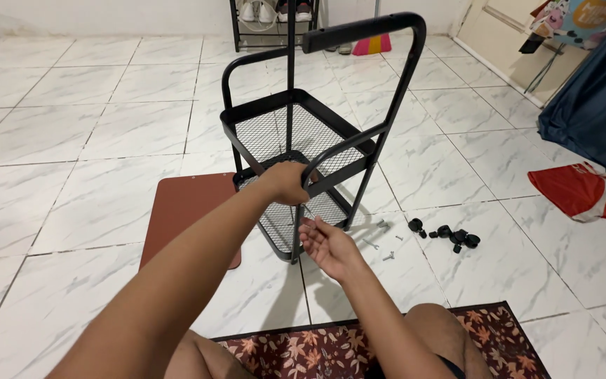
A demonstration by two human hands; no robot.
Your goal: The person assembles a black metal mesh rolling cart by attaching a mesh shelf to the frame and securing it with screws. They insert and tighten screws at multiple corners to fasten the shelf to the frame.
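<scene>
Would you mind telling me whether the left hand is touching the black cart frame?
Touching. The head view shows the left hand wrapped around a bar of the cart frame at the upper mesh shelf's front corner, with no gap visible.

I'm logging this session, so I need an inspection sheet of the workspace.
Surface: white marble-look floor tiles, brown board lying flat.
Job's things: black mesh-shelf cart, upright; screws and black caster wheels beside it.
Clutter: red bag, floral mat.
Grips: left hand closed on the cart's rail; right hand open, palm up, below it.
Cables: nothing seen.
Surroundings: shoe rack, blue cloth.
</scene>
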